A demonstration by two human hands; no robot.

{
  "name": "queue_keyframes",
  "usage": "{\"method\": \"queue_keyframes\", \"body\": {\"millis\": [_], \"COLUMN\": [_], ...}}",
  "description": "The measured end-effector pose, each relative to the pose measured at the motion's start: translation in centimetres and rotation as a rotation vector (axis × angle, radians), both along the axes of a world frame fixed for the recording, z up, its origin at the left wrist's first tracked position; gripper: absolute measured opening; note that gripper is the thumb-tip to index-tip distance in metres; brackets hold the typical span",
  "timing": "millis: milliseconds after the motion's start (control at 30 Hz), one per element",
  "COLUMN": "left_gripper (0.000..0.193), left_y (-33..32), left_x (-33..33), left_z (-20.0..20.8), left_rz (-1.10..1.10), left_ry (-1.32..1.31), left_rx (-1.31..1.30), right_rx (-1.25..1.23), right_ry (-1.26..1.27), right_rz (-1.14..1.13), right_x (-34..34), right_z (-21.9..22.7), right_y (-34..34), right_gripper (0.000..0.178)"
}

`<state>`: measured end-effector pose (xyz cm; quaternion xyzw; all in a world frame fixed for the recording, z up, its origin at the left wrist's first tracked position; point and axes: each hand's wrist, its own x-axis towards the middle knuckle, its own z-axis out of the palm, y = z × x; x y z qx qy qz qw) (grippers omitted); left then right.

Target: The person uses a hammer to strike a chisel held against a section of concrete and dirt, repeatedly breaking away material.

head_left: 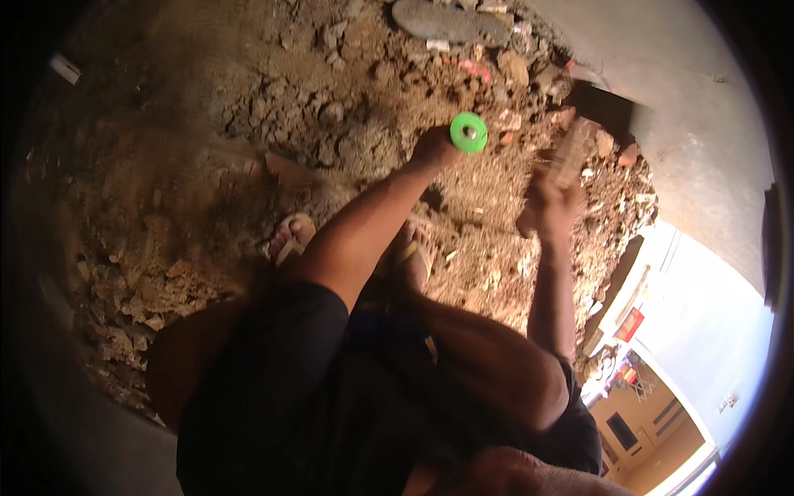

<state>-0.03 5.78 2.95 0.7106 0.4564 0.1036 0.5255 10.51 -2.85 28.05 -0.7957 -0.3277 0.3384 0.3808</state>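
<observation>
My left hand (437, 149) is closed round a chisel with a round green hand guard (468, 122). The metal striking end shows in the middle of that guard, while the blade below is hidden by the guard and my hand. To its right, my right hand (552, 202) grips the wooden handle of a hammer (574, 154), raised apart from the chisel. Motion smears the hammer, and its head appears as a dark block at the far end. Broken earth and rubble (496, 223) lie beneath both hands.
My sandalled feet (419, 248) stand on the dug soil between my knees. Clods (289, 116) and a flat grey slab-like piece (447, 21) lie farther off. A smooth grey surface (703, 124) borders the rubble at right, near a bright doorway (662, 422).
</observation>
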Motion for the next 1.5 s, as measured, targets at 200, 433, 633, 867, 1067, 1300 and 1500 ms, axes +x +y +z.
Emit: {"method": "queue_keyframes", "body": {"millis": [200,433,633,867,1067,1300,1500], "left_gripper": [0.032,0.028,0.036,0.035,0.032,0.035,0.023], "left_y": [1.3,1.3,0.7,0.7,1.0,0.3,1.3], "left_x": [-0.1,1.8,0.7,2.2,0.9,1.0,1.3], "left_z": [3.1,-1.6,-0.7,1.3,1.1,0.3,-3.7], "left_rz": [0.043,-0.041,0.044,-0.096,-0.055,-0.009,0.021], "left_ry": [-0.028,0.013,-0.100,0.012,0.064,-0.043,0.026], "left_rx": [-0.049,0.099,0.055,-0.074,-0.039,0.041,0.089], "right_rx": [0.803,-0.283,0.756,-0.293,0.112,0.497,-0.320], "right_ry": [-0.284,0.114,-0.242,-0.388,-0.143,-0.783,0.051], "right_rz": [0.099,0.145,0.021,0.220,-0.025,-0.001,0.158], "right_x": [2.0,3.2,0.6,2.0,0.6,1.5,0.3], "right_z": [5.3,-8.9,9.7,-8.6,2.0,1.1,-8.1], "right_y": [1.8,-2.6,2.5,-4.8,1.0,-0.1,-3.2], "right_gripper": [0.017,0.016,0.046,0.017,0.029,0.029,0.027]}}
